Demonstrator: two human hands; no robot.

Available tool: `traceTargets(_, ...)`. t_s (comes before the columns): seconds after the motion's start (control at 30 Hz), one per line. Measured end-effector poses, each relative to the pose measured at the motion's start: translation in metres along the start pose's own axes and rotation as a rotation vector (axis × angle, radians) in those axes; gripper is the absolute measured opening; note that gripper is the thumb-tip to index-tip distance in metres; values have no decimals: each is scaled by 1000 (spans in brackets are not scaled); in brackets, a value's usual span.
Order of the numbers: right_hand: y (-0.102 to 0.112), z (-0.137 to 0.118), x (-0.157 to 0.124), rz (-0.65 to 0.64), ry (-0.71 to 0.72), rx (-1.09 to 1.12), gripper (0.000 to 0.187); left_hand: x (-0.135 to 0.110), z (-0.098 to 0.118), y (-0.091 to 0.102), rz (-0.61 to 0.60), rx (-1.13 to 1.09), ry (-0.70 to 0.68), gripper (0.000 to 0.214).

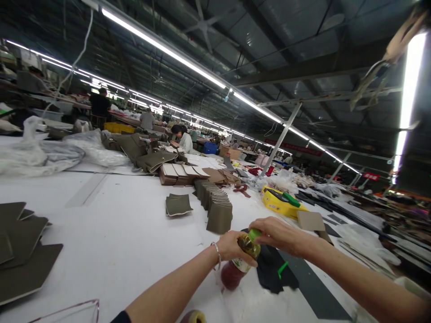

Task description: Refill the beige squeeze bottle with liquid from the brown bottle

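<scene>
A plastic bottle (232, 272) with a pale label and dark reddish lower part leans to the right over the white table. My left hand (232, 247) wraps round its upper body, a bracelet at the wrist. On the bottle's green cap (254, 233) the fingers of my right hand (274, 233) are closed. Whether the cap is loose cannot be made out. Just beyond my hands stands a row of olive-green leather pieces (219, 217), with a smaller stack (178, 204) to its left. Black material (274, 269) lies right of the bottle, a green strip (283, 269) on it.
Large olive sheets (30, 255) lie at the left. A yellow box (279, 202) stands beyond my right hand. Brown stacked pieces (178, 175) and plastic bags (37, 152) are farther back. A round yellowish object (195, 316) is at the bottom edge. A person (184, 140) sits in the background.
</scene>
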State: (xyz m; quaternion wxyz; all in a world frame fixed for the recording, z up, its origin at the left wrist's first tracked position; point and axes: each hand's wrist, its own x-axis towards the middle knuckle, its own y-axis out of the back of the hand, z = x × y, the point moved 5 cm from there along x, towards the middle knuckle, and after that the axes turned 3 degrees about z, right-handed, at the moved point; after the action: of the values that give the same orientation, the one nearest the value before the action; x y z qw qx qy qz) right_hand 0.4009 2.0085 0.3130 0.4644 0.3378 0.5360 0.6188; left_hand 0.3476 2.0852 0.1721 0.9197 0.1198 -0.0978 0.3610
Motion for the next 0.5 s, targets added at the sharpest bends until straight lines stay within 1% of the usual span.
traceTargets(0.13, -11, 6, 4, 49, -157, -82, 32, -1, -1, 1, 34, 33, -11, 58)
traceTargets(0.23, -19, 4, 6, 72, -290, -122, 35, -3, 1, 1, 51, 51, -28, 59)
traceTargets(0.33, -18, 2, 4, 95, -395, -144, 38, -5, 4, 1, 65, 73, -37, 58)
traceTargets(0.4, -13, -1, 1, 90, -369, -124, 35, -6, 5, 1, 73, 85, -40, 56)
traceTargets(0.5, -4, -4, -5, 45, -195, -44, 27, -7, 7, 2, 81, 98, -45, 55)
